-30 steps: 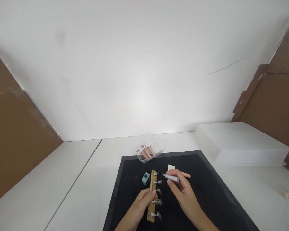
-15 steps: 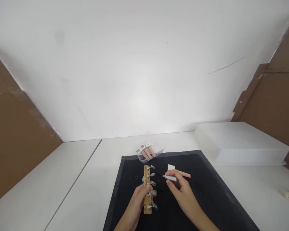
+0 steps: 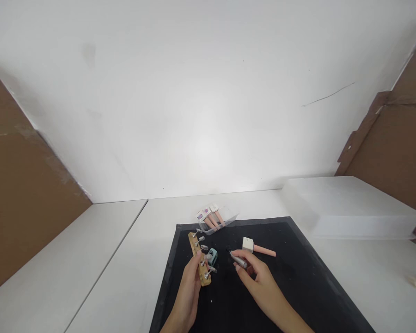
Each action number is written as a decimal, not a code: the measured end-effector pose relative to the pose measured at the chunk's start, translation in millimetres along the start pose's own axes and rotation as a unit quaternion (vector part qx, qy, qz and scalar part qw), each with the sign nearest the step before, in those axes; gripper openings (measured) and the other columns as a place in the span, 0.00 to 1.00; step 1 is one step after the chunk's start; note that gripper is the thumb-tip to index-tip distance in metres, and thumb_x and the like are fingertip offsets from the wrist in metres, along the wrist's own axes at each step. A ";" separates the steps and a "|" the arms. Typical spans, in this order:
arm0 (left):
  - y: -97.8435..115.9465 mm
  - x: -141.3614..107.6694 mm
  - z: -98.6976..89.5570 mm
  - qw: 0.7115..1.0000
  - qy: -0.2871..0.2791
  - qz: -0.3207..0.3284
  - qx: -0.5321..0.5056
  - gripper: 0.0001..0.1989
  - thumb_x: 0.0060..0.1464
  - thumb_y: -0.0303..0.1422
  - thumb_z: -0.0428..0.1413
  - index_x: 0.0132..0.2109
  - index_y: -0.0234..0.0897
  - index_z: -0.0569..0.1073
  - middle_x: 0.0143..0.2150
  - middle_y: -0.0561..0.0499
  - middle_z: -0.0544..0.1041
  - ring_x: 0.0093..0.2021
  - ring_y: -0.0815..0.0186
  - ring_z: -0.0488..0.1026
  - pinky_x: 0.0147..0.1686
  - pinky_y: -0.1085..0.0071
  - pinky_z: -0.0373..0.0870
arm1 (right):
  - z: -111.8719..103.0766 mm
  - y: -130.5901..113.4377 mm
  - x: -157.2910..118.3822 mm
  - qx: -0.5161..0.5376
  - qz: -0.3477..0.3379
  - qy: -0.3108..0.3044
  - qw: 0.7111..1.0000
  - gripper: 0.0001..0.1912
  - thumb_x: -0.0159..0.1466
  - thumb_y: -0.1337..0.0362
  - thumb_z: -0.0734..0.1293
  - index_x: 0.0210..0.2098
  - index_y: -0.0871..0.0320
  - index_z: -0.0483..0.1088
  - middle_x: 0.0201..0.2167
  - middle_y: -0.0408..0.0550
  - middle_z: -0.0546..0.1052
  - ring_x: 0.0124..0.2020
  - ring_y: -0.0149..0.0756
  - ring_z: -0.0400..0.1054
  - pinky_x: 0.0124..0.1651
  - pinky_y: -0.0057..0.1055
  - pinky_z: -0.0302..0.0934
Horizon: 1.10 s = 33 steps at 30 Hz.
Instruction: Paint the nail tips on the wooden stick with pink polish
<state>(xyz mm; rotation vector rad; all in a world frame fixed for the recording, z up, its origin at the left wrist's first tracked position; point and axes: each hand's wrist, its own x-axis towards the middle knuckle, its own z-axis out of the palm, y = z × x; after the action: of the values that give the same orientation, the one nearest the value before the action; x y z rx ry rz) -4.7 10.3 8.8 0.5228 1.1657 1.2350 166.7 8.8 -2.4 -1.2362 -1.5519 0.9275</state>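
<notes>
My left hand is closed around a wooden nail tip stand that tilts with its far end to the left. Several metal stems stick out of it, each bearing a clear nail tip. Just right of the stand is a teal object, perhaps a bottle, partly behind a nail tip. My right hand pinches a nail polish brush by its silvery handle. The dark brush end points up and left, apart from the nail tips. Beyond that hand lies a polish bottle with a long peach cap.
Under the hands spreads a black mat on a white table. At its far edge, a clear tray holds several peach-capped bottles. A large white box stands at right. Brown panels flank the white back wall.
My left hand has swung the stand to the left and tilted it, exposing more of the teal object. My right hand has shifted slightly left and down, with the brush more slanted.
</notes>
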 end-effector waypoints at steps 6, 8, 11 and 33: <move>3.9 1.5 2.9 0.999 0.027 -0.033 -0.005 0.18 0.48 0.42 0.56 0.43 0.36 0.69 0.36 0.49 0.74 0.33 0.64 0.72 0.33 0.71 0.65 | 0.5 -1.6 -0.1 0.006 0.001 -0.007 1.000 0.12 0.59 0.64 0.62 0.40 0.58 0.73 0.30 0.47 0.76 0.24 0.34 0.64 0.27 0.28 0.60; 2.7 4.2 2.3 0.998 0.033 -0.048 -0.001 0.18 0.48 0.43 0.56 0.43 0.36 0.69 0.34 0.50 0.74 0.31 0.65 0.72 0.32 0.71 0.65 | 0.7 -1.8 -0.1 0.012 0.001 -0.013 1.000 0.12 0.59 0.65 0.61 0.40 0.58 0.72 0.31 0.48 0.76 0.26 0.35 0.65 0.28 0.29 0.60; -0.1 8.8 -0.1 0.997 0.030 -0.068 -0.005 0.17 0.48 0.42 0.57 0.41 0.36 0.68 0.30 0.51 0.73 0.30 0.66 0.73 0.29 0.72 0.65 | 1.1 -1.9 -0.6 0.015 0.004 -0.025 1.000 0.13 0.60 0.65 0.61 0.42 0.58 0.72 0.32 0.48 0.76 0.27 0.35 0.66 0.29 0.29 0.61; 0.1 16.8 -6.1 0.992 0.025 -0.120 0.018 0.13 0.51 0.42 0.53 0.35 0.35 0.69 0.29 0.54 0.73 0.24 0.70 0.72 0.21 0.75 0.63 | 1.6 1.8 -2.7 0.027 0.019 -0.040 0.999 0.15 0.62 0.58 0.61 0.43 0.59 0.72 0.22 0.42 0.68 0.22 0.32 0.59 0.24 0.26 0.54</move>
<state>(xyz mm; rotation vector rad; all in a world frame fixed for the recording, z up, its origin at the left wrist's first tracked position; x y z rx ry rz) -11.9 24.1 -0.1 0.3679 1.2567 1.0253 165.9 6.6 -5.0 -1.2058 -1.5602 1.0488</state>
